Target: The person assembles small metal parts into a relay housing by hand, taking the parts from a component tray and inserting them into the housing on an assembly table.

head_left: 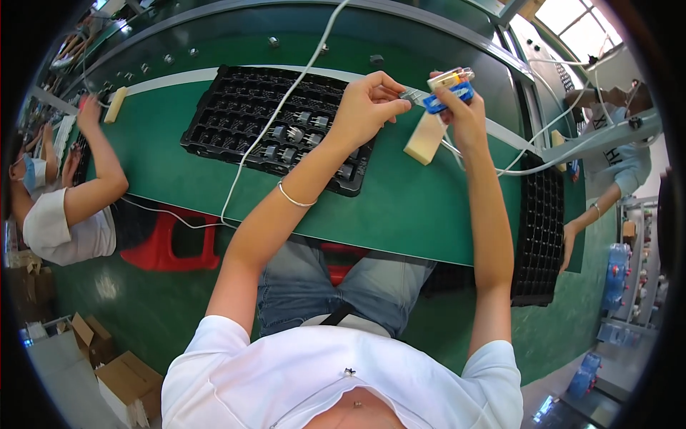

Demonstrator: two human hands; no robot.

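White shirt (343, 386), foreground | left hand (366, 107) — fingers pinched on small metallic part (411, 94) | right hand (466, 118) — fingers clamped round blue-and-clear device (450, 99) | black tray (214, 125) on green tabletop (407, 207)

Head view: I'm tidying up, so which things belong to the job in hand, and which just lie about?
Apparently in use:
small grey metallic part, left hand
blue-and-clear plastic device, right hand
black plastic compartment tray holding grey parts

Apparently lying about:
brown cardboard boxes
blue plastic bottles

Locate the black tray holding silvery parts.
In the head view, the tray lies left of centre on the green table, crossed by the white cable.
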